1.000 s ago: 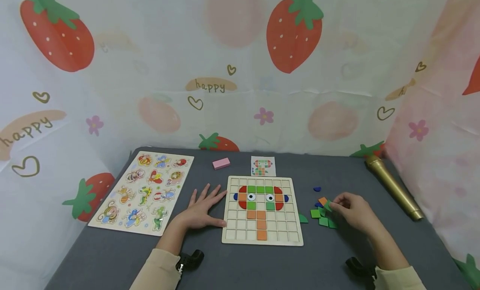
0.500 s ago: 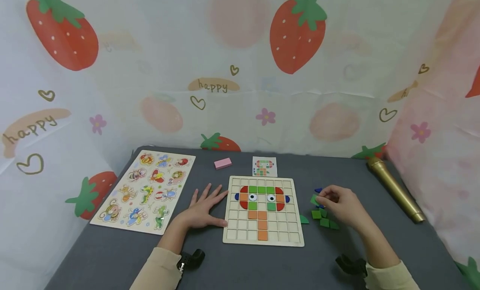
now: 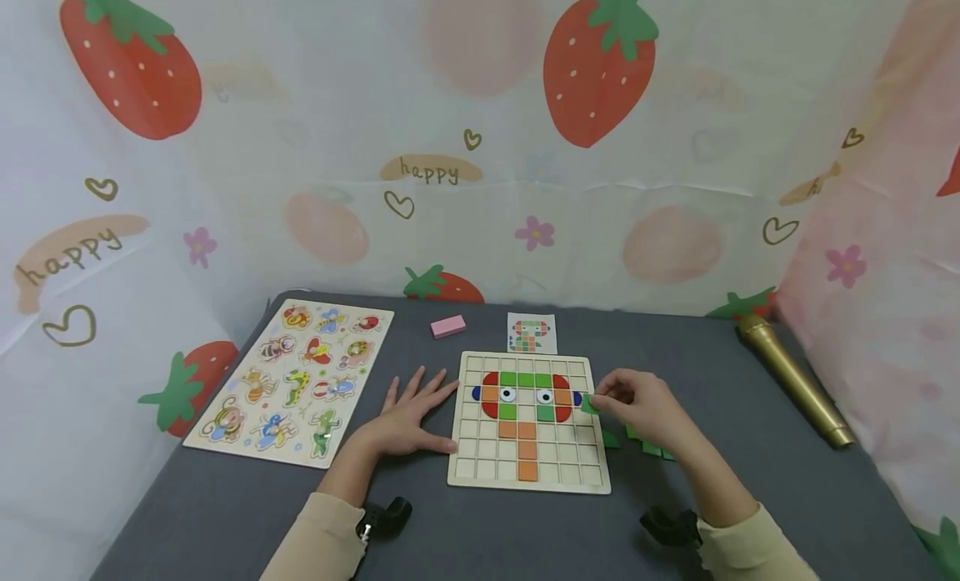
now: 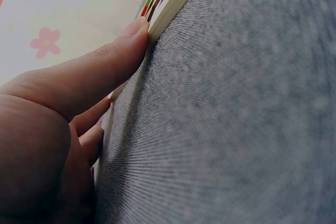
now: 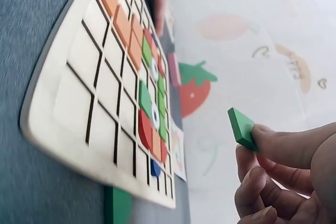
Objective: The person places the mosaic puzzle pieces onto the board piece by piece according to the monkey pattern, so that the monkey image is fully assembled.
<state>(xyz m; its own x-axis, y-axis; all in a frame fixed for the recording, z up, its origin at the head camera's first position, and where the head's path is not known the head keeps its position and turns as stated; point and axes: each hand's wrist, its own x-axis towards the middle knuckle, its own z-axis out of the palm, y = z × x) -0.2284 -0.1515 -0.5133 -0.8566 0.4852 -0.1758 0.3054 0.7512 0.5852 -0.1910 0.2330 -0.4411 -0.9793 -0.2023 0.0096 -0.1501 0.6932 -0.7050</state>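
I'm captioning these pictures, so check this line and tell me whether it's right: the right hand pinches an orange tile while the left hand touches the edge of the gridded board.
One error: the right hand pinches a green tile, not an orange one, as the right wrist view shows. The left hand does touch the gridded board's edge.

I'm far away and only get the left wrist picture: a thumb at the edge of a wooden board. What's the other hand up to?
Observer: The right hand is pinching a green tile between thumb and finger.

Visitor: I can just glimpse some colour on the board. What's there?

Observer: In the head view, two round eyes sit among coloured tiles on the board.

Visitor: Cute! Is there any picture lying nearby that looks like it?

Observer: Yes, a small card with a similar coloured pattern lies at the board's far edge.
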